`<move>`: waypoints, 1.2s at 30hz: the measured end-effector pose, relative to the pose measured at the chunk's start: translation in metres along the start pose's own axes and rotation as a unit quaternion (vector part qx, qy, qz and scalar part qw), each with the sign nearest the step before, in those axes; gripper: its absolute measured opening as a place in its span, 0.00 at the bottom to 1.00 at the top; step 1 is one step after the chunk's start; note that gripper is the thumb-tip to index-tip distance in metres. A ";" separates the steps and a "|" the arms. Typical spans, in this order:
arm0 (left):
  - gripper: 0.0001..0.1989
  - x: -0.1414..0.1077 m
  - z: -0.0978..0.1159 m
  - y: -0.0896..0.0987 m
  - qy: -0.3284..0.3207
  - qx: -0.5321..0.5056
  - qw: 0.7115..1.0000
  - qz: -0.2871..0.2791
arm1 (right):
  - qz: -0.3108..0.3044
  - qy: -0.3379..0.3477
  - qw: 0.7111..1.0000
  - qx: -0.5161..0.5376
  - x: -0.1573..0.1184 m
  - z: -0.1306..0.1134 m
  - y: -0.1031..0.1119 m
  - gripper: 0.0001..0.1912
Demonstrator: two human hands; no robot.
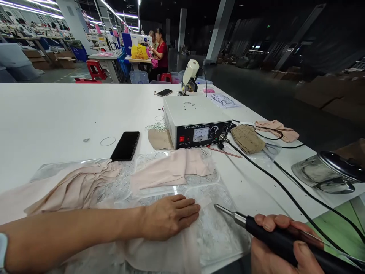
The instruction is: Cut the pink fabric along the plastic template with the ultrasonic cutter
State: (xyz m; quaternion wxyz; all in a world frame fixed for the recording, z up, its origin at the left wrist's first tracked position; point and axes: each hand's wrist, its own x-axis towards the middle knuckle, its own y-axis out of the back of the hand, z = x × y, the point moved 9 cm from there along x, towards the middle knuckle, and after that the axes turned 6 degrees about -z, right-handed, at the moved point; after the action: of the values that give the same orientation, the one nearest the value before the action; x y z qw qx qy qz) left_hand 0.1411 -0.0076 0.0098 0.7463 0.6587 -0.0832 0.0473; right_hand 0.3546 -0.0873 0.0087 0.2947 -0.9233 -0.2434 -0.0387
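Observation:
My left hand [172,217] lies flat, fingers stretched out, on a thin pale-pink fabric piece [154,255] over a clear, scuffed plastic sheet [219,232]. Its fingertips press near the fabric's right edge. At the lower right, my right hand [285,243] is wrapped round a black-handled ultrasonic hand tool [270,232]. The tool's pointed metal tip hovers just right of the fabric edge; whether it touches the sheet I cannot tell. Folded pink fabric [173,167] lies beyond my left hand, and a fanned stack of pink pieces [82,186] lies to the left.
Behind the sheet stand a control box [199,121] with a dial and a black cable [265,175] running rightward. A phone [125,145], rubber bands [156,127], brown fabric pieces [247,139] and a lidded glass mug [327,173] surround it. Farther back, a person [162,53] sits sewing.

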 end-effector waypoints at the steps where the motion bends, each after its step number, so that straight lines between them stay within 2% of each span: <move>1: 0.19 0.000 0.000 0.001 0.001 0.001 1.000 -0.001 | -0.004 0.001 1.000 -0.003 0.001 0.000 0.000 0.11; 6: 0.19 0.002 0.000 0.001 0.005 0.003 1.000 -0.006 | -0.038 -0.020 0.999 -0.023 0.002 0.001 -0.004 0.10; 11: 0.17 0.002 0.000 0.002 -0.004 -0.015 1.000 0.007 | -0.039 -0.033 0.998 -0.022 0.001 0.001 -0.006 0.10; 23: 0.19 0.001 0.001 0.000 -0.013 0.011 1.000 -0.008 | -0.075 -0.018 0.997 -0.028 0.002 0.000 -0.012 0.08; 36: 0.18 0.001 0.002 0.004 -0.013 0.034 0.999 0.007 | -0.066 -0.010 0.998 -0.021 0.003 0.002 -0.018 0.07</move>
State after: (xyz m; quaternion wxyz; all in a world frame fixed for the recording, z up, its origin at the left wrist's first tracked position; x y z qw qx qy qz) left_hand 0.1414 -0.0094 0.0147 0.7218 0.6838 -0.0960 0.0470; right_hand 0.3486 -0.0725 0.0172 0.2701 -0.9114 -0.3058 -0.0541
